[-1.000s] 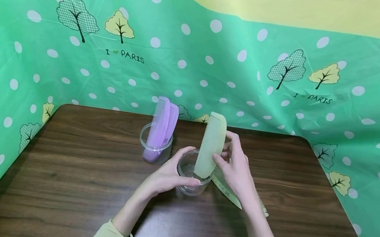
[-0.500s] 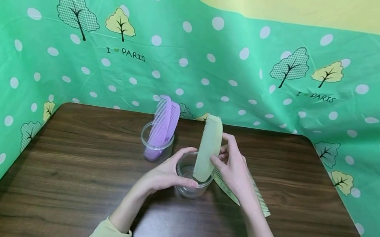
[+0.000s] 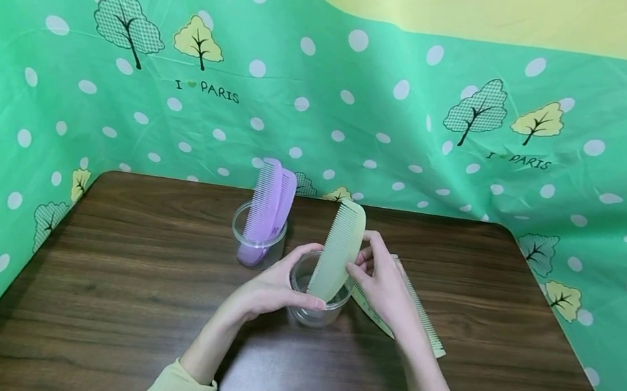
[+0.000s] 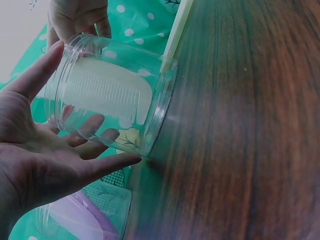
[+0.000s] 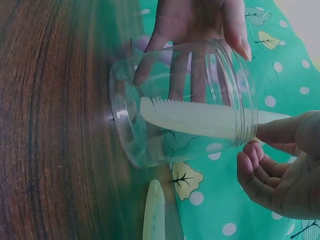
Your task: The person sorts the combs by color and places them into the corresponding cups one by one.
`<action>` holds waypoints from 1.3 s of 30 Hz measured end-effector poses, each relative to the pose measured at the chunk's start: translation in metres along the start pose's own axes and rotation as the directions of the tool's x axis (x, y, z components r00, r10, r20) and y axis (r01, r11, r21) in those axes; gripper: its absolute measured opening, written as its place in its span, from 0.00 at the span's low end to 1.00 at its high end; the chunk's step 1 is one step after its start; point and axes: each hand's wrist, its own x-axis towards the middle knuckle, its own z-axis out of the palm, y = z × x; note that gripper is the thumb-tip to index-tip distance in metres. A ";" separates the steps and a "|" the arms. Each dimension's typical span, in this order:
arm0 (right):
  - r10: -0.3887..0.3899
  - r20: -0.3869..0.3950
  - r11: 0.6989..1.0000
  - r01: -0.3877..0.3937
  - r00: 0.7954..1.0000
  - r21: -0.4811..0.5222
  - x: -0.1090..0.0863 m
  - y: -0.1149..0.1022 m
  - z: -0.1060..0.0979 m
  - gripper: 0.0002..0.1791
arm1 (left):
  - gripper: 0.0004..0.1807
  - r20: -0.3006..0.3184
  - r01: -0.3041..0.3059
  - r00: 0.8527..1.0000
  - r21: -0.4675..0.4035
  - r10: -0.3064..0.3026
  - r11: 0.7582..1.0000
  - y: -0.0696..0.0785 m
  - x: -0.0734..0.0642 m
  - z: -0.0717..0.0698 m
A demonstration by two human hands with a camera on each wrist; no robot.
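Note:
My left hand [image 3: 278,288] holds a clear plastic jar [image 3: 314,319] from its left side, thumb at the rim and fingers spread round the wall. A pale green comb [image 3: 340,250] tilts into the jar's mouth. My right hand [image 3: 385,284] pinches it by its smooth back edge, right at the jar's rim. Through the clear wall in the right wrist view, the comb's lower end [image 5: 195,117] shows inside, just short of the jar's bottom. A second pale green comb [image 3: 425,319] lies on the table, partly hidden beneath my right hand and forearm.
Behind and to the left stands another clear jar [image 3: 237,228] with two purple combs [image 3: 265,205] upright in it. The dark wooden table [image 3: 109,300] ends at a green dotted cloth [image 3: 329,90] hung along the back and sides.
My right hand has lowered the green comb further into the jar and tilted it, its lower end shifting left. My left hand and the jar have stayed nearly still.

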 end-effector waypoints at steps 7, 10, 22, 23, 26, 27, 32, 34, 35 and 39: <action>0.015 0.006 1.000 -0.015 1.000 -0.015 -0.004 0.004 -0.001 0.11 | 0.54 0.012 -0.005 1.000 -0.036 0.006 0.999 -0.003 0.001 -0.001; 0.043 0.017 0.999 -0.043 0.999 -0.010 -0.004 0.005 -0.002 0.06 | 0.55 0.014 -0.016 1.000 -0.031 0.016 0.999 -0.003 0.001 -0.002; 0.124 0.053 0.991 -0.127 0.991 0.051 -0.007 0.011 -0.014 0.15 | 0.55 0.035 -0.025 0.999 -0.072 0.027 0.997 -0.004 0.000 -0.002; 0.129 0.055 0.990 -0.132 0.990 0.059 -0.008 0.012 -0.015 0.15 | 0.55 0.036 -0.025 0.999 -0.071 0.028 0.997 -0.003 0.000 -0.002; 0.134 0.057 0.988 -0.138 0.989 0.067 -0.010 0.016 -0.019 0.17 | 0.55 0.037 -0.030 0.999 -0.066 0.033 0.997 -0.003 0.001 -0.002; 0.135 0.058 0.988 -0.139 0.989 0.070 -0.010 0.018 -0.020 0.18 | 0.55 0.036 -0.029 0.999 -0.066 0.032 0.997 -0.002 0.001 -0.001; 0.144 0.052 0.987 -0.147 0.988 0.069 -0.014 0.025 -0.028 0.21 | 0.55 0.035 -0.017 0.999 -0.060 0.019 0.998 -0.003 0.002 0.000; 0.145 0.043 0.988 -0.147 0.989 0.046 -0.015 0.027 -0.032 0.21 | 0.55 0.034 -0.013 0.999 -0.057 0.015 0.998 -0.003 0.003 0.000; 0.142 0.038 0.989 -0.143 0.989 0.030 -0.016 0.028 -0.034 0.21 | 0.54 0.033 -0.012 0.999 -0.057 0.014 0.998 -0.003 0.003 0.000; 0.130 0.020 0.991 -0.129 0.991 -0.037 -0.018 0.032 -0.042 0.22 | 0.54 0.032 -0.012 0.999 -0.053 0.013 0.999 -0.002 0.003 -0.001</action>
